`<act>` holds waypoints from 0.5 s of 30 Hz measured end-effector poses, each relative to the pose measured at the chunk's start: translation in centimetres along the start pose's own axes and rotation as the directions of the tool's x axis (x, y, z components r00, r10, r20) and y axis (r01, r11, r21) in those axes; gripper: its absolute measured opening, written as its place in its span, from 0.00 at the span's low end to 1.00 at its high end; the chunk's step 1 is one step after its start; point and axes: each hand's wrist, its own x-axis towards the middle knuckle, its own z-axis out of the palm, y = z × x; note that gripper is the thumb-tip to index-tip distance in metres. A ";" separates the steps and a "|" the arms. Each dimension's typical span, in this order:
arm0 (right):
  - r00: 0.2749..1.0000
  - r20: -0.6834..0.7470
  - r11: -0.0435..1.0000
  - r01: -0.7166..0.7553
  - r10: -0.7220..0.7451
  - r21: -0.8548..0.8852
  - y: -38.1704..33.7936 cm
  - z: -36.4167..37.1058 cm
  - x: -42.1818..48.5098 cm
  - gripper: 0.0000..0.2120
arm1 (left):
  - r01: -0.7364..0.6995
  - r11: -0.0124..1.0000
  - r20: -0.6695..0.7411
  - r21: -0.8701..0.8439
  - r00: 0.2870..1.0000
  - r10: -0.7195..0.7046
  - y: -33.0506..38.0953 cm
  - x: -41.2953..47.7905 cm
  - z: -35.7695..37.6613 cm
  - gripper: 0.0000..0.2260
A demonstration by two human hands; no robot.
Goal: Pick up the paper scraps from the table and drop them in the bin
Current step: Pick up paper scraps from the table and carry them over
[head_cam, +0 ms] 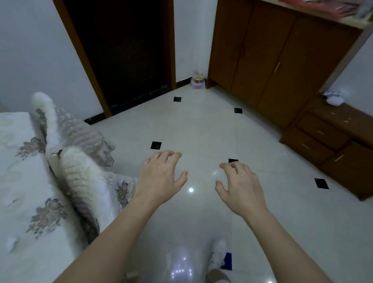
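Two hands show: left hand (160, 179) and right hand (240, 188), both empty, fingers (172, 156) loosely spread over the floor (204, 125).

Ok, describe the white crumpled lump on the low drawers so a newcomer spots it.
Find the tall brown wardrobe on the right, then the low drawer unit beside it. The white crumpled lump sits on its top at the far end, the only bulky thing among tiny pale flecks.
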 end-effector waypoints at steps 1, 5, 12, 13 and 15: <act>1.000 0.007 1.000 0.015 -0.015 0.006 0.1 0.4 1.8 0.21 | 0.018 1.000 0.001 0.007 1.000 -0.018 -0.5 1.0 0.3 0.22; 0.995 0.033 0.995 0.096 -0.097 0.030 0.7 2.1 9.5 0.21 | 0.098 0.994 -0.016 0.050 0.995 -0.097 -2.5 6.2 1.5 0.22; 0.950 0.089 0.954 0.295 -0.299 0.058 1.7 3.2 25.5 0.21 | 0.303 0.945 -0.064 0.124 0.953 -0.297 -6.0 16.9 2.1 0.22; 0.937 0.095 0.942 0.330 -0.335 0.066 1.5 3.3 27.7 0.21 | 0.335 0.934 -0.069 0.124 0.942 -0.329 -6.4 18.2 2.1 0.22; 0.910 0.103 0.916 0.394 -0.401 0.079 0.9 3.7 31.5 0.20 | 0.398 0.908 -0.087 0.130 0.917 -0.390 -7.2 20.2 2.0 0.22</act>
